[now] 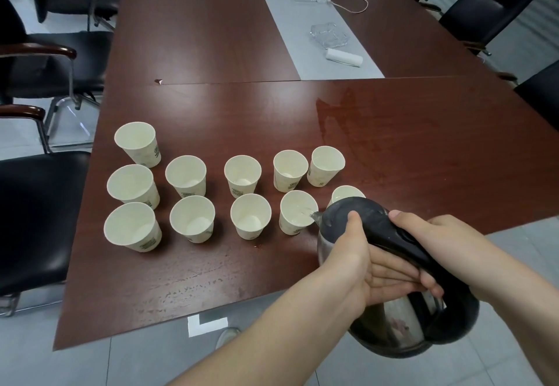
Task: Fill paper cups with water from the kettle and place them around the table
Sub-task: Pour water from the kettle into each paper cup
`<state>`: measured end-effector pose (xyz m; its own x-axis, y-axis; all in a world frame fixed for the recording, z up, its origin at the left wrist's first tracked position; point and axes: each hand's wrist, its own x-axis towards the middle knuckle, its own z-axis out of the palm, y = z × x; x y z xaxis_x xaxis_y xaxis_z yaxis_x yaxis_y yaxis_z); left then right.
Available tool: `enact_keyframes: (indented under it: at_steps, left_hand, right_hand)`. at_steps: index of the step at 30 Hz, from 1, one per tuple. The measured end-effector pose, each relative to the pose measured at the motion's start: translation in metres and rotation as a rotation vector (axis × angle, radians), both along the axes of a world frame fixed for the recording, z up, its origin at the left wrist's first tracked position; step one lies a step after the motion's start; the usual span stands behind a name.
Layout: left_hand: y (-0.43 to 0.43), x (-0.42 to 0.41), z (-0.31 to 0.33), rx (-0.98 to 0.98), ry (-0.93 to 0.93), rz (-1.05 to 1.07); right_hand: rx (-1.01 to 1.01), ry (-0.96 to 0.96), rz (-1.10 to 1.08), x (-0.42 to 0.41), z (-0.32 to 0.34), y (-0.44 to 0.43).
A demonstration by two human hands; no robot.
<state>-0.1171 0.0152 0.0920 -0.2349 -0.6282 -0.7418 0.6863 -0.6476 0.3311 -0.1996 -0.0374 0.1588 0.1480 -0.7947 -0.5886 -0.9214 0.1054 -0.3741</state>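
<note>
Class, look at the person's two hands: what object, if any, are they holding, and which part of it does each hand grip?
Both hold the kettle, tilted over a paper cup. The right hand has its grip on the black handle; the left hand steadies the lid and body.

Two bare hands, both closed on one kettle

The right hand (435, 234) reaches in from the lower right, forearm bare, its grip wrapped around the kettle's (393, 319) black handle with the thumb laid along the top. The left hand (354, 252) comes up from the bottom centre, thumb pressed on the lid and fingers (390, 270) spread flat against the kettle's side beneath the handle, just beyond the near edge of the worktop (272, 113).
</note>
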Motion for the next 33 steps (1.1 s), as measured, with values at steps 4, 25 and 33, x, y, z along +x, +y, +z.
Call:
enact_keyframes:
  at_steps: [4,25,33]
  left_hand:
    - [-0.001,0.002,0.000,0.005,0.011,-0.002]
    - [-0.004,-0.001,-0.001,-0.002,-0.003,-0.031]
    - [-0.001,-0.005,0.006,-0.046,-0.102,-0.075]
  right_hand:
    - [-0.012,-0.015,0.011,0.002,0.002,0.000]
    - [0.016,-0.076,-0.031,-0.006,-0.007,-0.005]
    - [0.028,-0.199,-0.119,-0.020,-0.009,0.004]
